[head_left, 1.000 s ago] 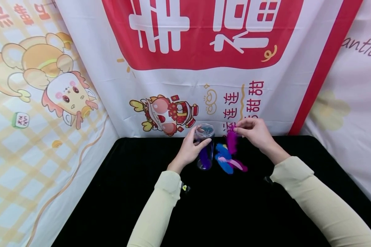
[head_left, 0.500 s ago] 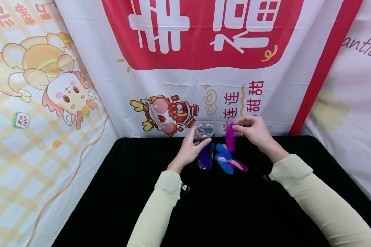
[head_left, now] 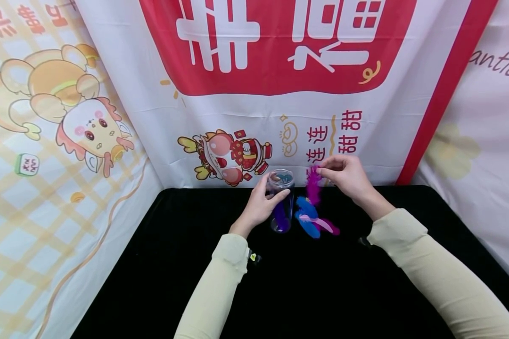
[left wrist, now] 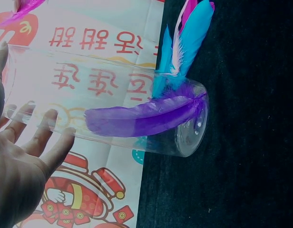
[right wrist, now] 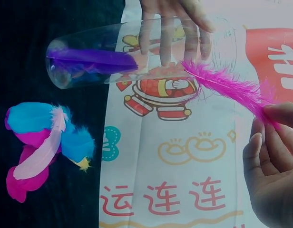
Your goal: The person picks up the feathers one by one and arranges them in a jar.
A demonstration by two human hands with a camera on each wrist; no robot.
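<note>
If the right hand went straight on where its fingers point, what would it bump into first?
Most likely the clear jar that the left hand holds, near its upper end. The magenta feather pinched in the right hand would lead. Depth is unclear; it might pass over or behind.

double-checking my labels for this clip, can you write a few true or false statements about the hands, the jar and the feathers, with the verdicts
1. The left hand holds the clear jar. True.
2. The jar lies on its side. False: it is upright.
3. The right hand pinches a magenta feather. True.
4. The feather inside the jar is yellow. False: it is a purple feather.
5. A pale pink feather is among the feathers lying on the black table. True.
6. The pinched feather is inside the jar. False: it is held outside, beside the jar.
</note>
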